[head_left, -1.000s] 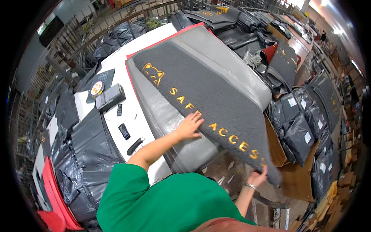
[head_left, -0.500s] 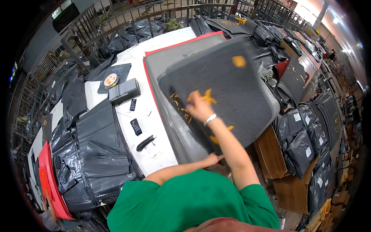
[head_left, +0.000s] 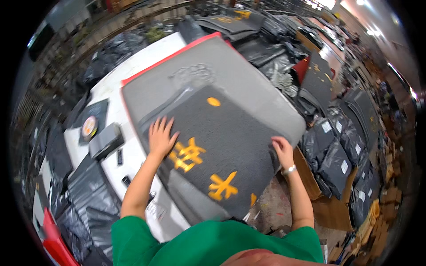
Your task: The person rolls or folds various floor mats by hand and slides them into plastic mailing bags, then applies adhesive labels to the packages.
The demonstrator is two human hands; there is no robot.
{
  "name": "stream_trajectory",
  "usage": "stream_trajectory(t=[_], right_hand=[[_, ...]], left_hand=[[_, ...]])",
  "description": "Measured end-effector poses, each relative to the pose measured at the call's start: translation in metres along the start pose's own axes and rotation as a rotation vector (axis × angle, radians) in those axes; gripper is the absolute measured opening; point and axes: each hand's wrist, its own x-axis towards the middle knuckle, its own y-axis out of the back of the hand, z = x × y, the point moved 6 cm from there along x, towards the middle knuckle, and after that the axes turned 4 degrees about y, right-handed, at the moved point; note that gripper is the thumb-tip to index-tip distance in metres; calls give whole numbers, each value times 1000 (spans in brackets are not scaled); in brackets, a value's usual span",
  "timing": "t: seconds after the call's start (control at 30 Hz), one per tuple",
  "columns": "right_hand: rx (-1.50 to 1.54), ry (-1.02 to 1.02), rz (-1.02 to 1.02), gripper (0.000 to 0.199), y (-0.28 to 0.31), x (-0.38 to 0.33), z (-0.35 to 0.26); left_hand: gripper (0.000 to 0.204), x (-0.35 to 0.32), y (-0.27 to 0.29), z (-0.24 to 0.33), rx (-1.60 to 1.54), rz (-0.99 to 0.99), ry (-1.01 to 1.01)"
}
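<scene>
A dark grey carpet-like mat with bold yellow characters lies skewed over a stack in front of me. My left hand rests flat on its left part, fingers spread, beside the characters. At the mat's right edge, my right hand has its fingers curled over the rim; the thumb side is hard to make out. Under the mat is a lighter grey mat with a raised pattern at its far end. A red layer shows along the bottom of the stack.
On the white table at left are a tape roll, a grey block-like stack and small black items. Black plastic-wrapped packs lie nearer. Cardboard boxes with bagged packs stand at right.
The dark mat has turned and come down onto the stack. My left hand has moved from its near edge onto its left side; my right hand has moved to its right edge.
</scene>
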Motion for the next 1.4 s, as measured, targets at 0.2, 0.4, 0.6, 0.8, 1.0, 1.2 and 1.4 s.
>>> stream_trajectory(t=[0.2,0.4,0.6,0.8,1.0,1.2,1.4], right_hand=[[-504,189,181,31,28,223,157],[-1022,-13,80,43,-5,387,286],[-1072,-326,-18,44,12,391,357],[-329,421,276,45,-77,487,117],[-334,533,-592,41,-397,362,-8],[-442,-2,-1116,36,-223,303,42],[-785,-118,-379,40,87,276,110]], left_hand=[[54,-36,-58,-10,70,-174,100],[49,-57,-75,-40,-2,-122,146],[49,-60,-71,-35,-28,-140,239],[49,-65,-79,-40,-37,-107,281],[52,-47,-75,-46,-32,-95,217],[54,-57,-70,-44,-80,-40,202],[53,-66,-63,-43,-126,48,189]])
